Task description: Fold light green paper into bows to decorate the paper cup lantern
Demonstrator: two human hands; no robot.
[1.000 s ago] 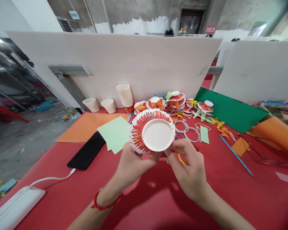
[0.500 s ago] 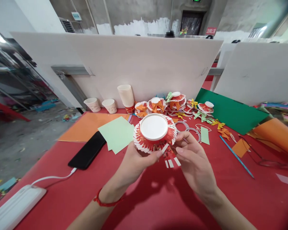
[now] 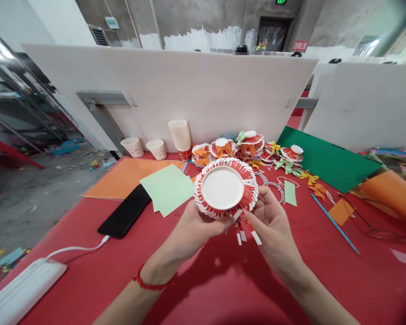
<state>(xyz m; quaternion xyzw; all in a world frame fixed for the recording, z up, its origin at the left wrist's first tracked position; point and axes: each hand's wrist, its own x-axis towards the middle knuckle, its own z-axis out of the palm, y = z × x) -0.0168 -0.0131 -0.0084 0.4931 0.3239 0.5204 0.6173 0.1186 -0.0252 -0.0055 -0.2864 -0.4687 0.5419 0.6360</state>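
Above the red tabletop I hold a paper cup (image 3: 222, 188) cut into red-and-white strips, its round white base facing me. Most strips are folded into a fringed ring around the base; a few hang loose at the lower edge. My left hand (image 3: 203, 225) grips the ring from the lower left, thumb on a strip at the front. My right hand (image 3: 272, 221) is closed at the lower right edge, thumb and forefinger pinching by a loose strip. The fingers behind the cup are partly hidden.
Finished fringed cups with paper bows (image 3: 223, 148) line the white partition (image 3: 203, 85), beside plain paper cups (image 3: 156, 149). Green paper sheets (image 3: 169, 189) and a black phone (image 3: 124, 212) lie left. A blue pencil-like stick (image 3: 334, 224) and an orange paper square (image 3: 341, 211) lie right.
The cup has tilted so its base faces me more, and it sits slightly further right. My right thumb and forefinger have come closer together at the loose strips.
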